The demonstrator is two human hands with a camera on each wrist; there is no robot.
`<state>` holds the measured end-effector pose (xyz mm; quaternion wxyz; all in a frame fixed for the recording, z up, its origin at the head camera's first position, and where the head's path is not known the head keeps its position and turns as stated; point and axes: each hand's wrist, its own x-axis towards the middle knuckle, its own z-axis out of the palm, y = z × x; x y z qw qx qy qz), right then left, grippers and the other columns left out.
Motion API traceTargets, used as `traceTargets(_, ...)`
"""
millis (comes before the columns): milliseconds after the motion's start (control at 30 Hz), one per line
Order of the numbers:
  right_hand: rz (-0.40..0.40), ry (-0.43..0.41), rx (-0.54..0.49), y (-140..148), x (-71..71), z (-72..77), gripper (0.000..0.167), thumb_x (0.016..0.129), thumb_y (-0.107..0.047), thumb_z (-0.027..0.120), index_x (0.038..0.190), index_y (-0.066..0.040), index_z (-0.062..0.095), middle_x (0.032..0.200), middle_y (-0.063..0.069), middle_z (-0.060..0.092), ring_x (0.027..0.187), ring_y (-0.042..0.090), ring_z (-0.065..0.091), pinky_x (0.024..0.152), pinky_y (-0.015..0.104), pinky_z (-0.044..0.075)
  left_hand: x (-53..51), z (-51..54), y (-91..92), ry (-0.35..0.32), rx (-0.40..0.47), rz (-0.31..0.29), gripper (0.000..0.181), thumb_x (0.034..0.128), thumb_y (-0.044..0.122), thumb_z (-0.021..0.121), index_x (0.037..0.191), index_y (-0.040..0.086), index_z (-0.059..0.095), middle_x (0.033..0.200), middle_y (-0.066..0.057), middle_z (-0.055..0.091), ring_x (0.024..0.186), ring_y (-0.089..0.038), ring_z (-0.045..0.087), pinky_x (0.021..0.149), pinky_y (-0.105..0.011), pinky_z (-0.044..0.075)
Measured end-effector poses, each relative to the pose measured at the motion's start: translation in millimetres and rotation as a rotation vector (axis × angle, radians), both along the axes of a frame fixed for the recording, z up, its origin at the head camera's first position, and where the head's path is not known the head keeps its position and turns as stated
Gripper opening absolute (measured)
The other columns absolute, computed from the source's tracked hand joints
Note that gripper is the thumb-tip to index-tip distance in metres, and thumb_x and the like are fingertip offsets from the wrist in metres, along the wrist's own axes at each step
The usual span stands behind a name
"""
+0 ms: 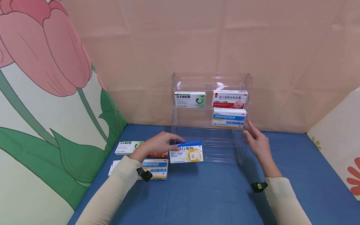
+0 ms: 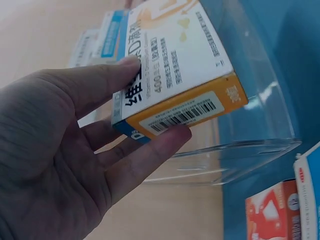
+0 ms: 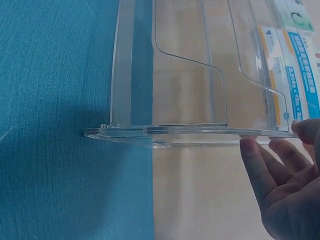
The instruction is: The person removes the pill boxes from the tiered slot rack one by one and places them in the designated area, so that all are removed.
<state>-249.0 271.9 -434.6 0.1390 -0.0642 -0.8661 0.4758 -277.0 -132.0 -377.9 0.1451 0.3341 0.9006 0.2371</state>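
The left hand (image 1: 160,143) pinches the vitamin D drops carton (image 1: 187,153) above the desk (image 1: 211,193), near the lower left corner of the clear rack (image 1: 194,118). The right hand (image 1: 258,144), fingers loosely spread, touches its right edge; light bracing there and a level carton should help.

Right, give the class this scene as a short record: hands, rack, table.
Left hand: holds a D3 box
Right hand: touches the right side of the clear rack
Rack's higher row: green-marked box left, red-marked box right
Row below: blue-striped box right
Table, left: another green-marked box; partly hidden, a red box, a white box, another blue-striped box
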Motion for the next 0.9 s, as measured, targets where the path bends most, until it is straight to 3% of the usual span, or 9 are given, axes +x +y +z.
traceTargets(267, 0.009, -0.009, 0.001, 0, -1.4, 0.2, 0.061, 0.105, -0.036, 0.054, 0.158, -0.042, 0.024, 0.152, 0.017, 0.049, 0.127, 0.041, 0.059, 0.089, 0.051, 0.054, 0.0, -17.8, 1.5, -0.089, -0.020, -0.013, 0.041, 0.0970, 0.032, 0.070, 0.137, 0.025, 0.065, 0.137, 0.001, 0.064, 0.115, -0.019, 0.060, 0.096, -0.042, 0.053)
traceTargets(400, 0.008, -0.004, 0.009, 1, -1.1, -0.4, 0.060, 0.105, -0.037, 0.053, 0.159, -0.039, 0.025, 0.151, 0.018, 0.050, 0.125, 0.041, 0.060, 0.088, 0.051, 0.055, -0.2, -25.5, 2.8, -0.113, -0.005, -0.047, 0.040, 0.0975, 0.031, 0.069, 0.136, 0.023, 0.066, 0.136, 0.001, 0.065, 0.116, -0.016, 0.060, 0.099, -0.039, 0.052)
traceTargets(633, 0.015, -0.001, -0.013, 2, -0.5, -1.3, 0.061, 0.106, -0.031, 0.054, 0.159, -0.037, 0.026, 0.151, 0.017, 0.049, 0.129, 0.039, 0.057, 0.088, 0.048, 0.054, 2.5, -36.1, 1.9, -0.201, 0.010, -0.026, 0.040, 0.0977, 0.029, 0.069, 0.137, 0.024, 0.065, 0.132, 0.001, 0.066, 0.094, -0.017, 0.063, 0.075, -0.038, 0.058)
traceTargets(767, 0.015, -0.023, -0.023, 2, -0.9, -1.1, 0.061, 0.106, -0.034, 0.054, 0.158, -0.041, 0.024, 0.153, 0.015, 0.047, 0.132, 0.039, 0.055, 0.091, 0.050, 0.053, 3.7, -41.4, 4.0, -0.187, -0.021, -0.031, 0.039, 0.0969, 0.032, 0.070, 0.135, 0.029, 0.066, 0.132, 0.005, 0.067, 0.102, -0.011, 0.061, 0.082, -0.030, 0.055)
traceTargets(900, 0.014, -0.042, -0.024, 2, -0.4, -1.6, 0.061, 0.105, -0.041, 0.052, 0.158, -0.046, 0.021, 0.156, 0.014, 0.044, 0.134, 0.040, 0.053, 0.093, 0.051, 0.052, 4.5, -44.1, 6.8, -0.176, -0.034, -0.030, 0.038, 0.0963, 0.034, 0.070, 0.134, 0.032, 0.067, 0.131, 0.009, 0.067, 0.109, -0.010, 0.061, 0.091, -0.031, 0.054)
